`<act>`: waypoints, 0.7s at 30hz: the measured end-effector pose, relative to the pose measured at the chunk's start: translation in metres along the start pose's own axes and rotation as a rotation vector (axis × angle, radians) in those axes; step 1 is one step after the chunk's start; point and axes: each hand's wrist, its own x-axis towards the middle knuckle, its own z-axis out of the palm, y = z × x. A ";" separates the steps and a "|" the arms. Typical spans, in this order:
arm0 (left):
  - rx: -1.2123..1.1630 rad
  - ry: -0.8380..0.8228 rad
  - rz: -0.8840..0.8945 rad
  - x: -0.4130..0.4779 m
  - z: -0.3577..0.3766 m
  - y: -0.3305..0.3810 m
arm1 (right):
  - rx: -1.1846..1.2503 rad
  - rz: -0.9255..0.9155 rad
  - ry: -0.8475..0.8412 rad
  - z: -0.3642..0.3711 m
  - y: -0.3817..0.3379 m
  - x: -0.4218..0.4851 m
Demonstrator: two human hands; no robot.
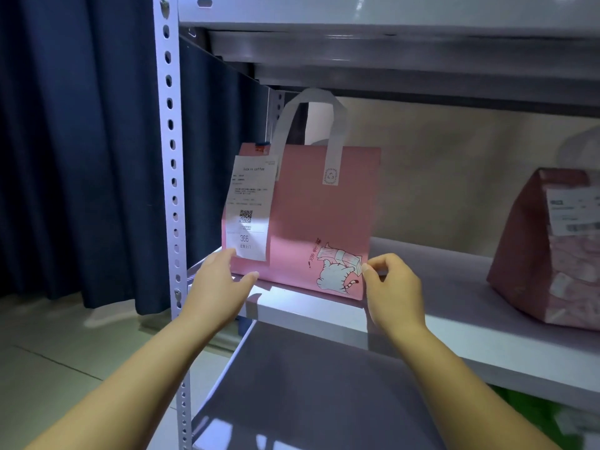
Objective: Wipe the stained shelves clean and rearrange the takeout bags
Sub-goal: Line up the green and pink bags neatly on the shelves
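A pink takeout bag [311, 216] with white handles, a cartoon cat and a white receipt [248, 206] stands upright at the left end of the middle shelf [438, 323]. My left hand [217, 287] holds its lower left corner, thumb on the front and fingers behind the edge. At the lower right corner my right hand [389, 287] pinches the bag's edge. A second, darker pink bag [548, 251] with a label stands further right on the same shelf.
A perforated white upright post [172, 177] frames the shelving on the left, with a dark blue curtain [81, 141] behind it. The upper shelf [389, 50] hangs close above the bag handles. A grey lower shelf [308, 391] lies below. Something green [548, 414] shows at the lower right.
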 end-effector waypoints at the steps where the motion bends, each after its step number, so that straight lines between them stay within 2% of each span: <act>1: 0.007 -0.004 -0.002 0.002 -0.001 0.000 | -0.001 -0.003 0.000 0.001 0.000 0.001; 6: 0.012 -0.049 -0.047 0.007 -0.008 -0.004 | -0.002 0.002 -0.006 0.002 -0.002 0.000; 10: -0.037 0.016 -0.016 -0.002 -0.012 0.002 | 0.026 0.013 0.010 -0.011 -0.003 -0.004; 16: -0.081 0.086 0.065 -0.030 -0.006 0.031 | 0.050 -0.084 -0.011 -0.062 0.008 -0.021; 21: -0.139 0.029 0.168 -0.059 0.020 0.073 | 0.042 -0.099 0.002 -0.116 0.032 -0.032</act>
